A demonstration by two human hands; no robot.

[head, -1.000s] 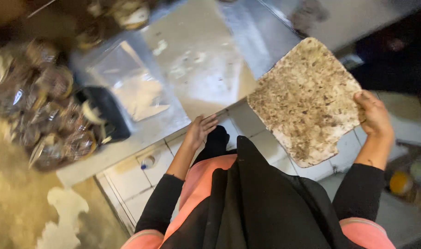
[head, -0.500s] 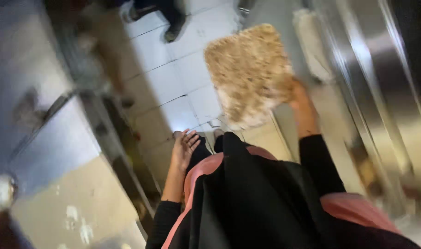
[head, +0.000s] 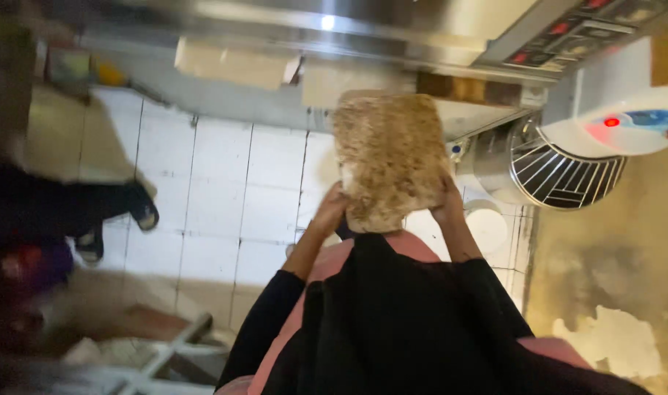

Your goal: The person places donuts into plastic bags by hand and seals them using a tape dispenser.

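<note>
I hold a flat, roughly square board (head: 390, 157) crusted with brown and beige dough residue out in front of my chest. My left hand (head: 329, 211) grips its lower left edge. My right hand (head: 447, 199) grips its lower right edge. I wear long black sleeves and a black apron over a pink top. The board hangs over a white tiled floor (head: 224, 190).
A mixer with a wire guard over its bowl (head: 561, 172) stands at the right, beside a white bucket (head: 488, 223). A steel counter edge (head: 312, 29) runs along the top. Another person's dark legs and shoes (head: 122, 212) are at the left. A metal frame (head: 173, 351) lies low left.
I have turned away from the floured worktop toward the tiled floor and mixer. My left hand, which hung free before, now holds the board together with my right hand.
</note>
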